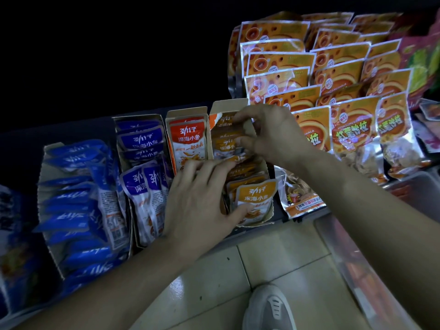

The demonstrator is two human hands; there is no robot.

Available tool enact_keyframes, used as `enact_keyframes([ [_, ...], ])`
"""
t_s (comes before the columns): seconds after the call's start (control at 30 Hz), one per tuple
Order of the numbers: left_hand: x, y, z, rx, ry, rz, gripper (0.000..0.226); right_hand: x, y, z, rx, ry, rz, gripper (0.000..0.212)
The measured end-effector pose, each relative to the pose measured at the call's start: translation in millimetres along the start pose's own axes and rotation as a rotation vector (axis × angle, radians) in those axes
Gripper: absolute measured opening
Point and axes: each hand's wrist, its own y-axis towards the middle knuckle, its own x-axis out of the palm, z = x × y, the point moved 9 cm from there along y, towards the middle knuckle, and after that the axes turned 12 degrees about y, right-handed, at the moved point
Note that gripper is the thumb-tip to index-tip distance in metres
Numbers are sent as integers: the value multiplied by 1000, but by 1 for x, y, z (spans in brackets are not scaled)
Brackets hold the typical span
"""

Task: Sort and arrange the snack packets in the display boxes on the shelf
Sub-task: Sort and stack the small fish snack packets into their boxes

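In the yellow display box, the left hand pinched the front packets, likely squaring them; the right hand gripped rear packets at its back, steadying the row.

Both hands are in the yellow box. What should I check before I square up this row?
1. Left hand holds the front yellow packets between fingers and thumb: ok.
2. Right hand pinches packets at the back of the yellow box: ok.
3. Row stands even: not ok, the middle packets lean and overlap.
4. Only yellow packets in this box: cannot tell, the hands cover part of the row.
5. Orange-red packets next door upright in their own box: ok.
6. Purple packets tidy: not ok, the front ones tilt.
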Motion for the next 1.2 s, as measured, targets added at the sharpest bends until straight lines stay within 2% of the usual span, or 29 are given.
enact_keyframes([
  [0.1, -1, 0, 0, 3, 2, 14, 81, 10, -2, -2, -20, -68, -57, 46],
  [0.23, 1, 0, 1, 11, -4, 11, 81, 11, 5, 0, 38, -30, -67, 27],
  [0.37, 0, 0, 1, 12, -5, 11, 81, 12, 8, -2, 14, -45, -94, 18],
  [0.57, -3, -1, 4, 23, -31, 39, 80, 10, 0, 1, -62, -58, -14, 11],
  [0.73, -5, 3, 5, 26, -10, 58, 80, -23, -16, -13, -237, -12, 175, 8],
  [0.87, -5, 15, 3, 4, 29, 53, 80, -35, -34, -11, -276, 56, 302, 9],
  [1.03, -1, 22, 3, -12, 77, 14, 85, -16, -28, 4, -153, 101, 191, 15],
  [1.2, 1, 21, 1, -12, 68, 11, 89, -5, -16, -9, -191, 7, 96, 24],
])
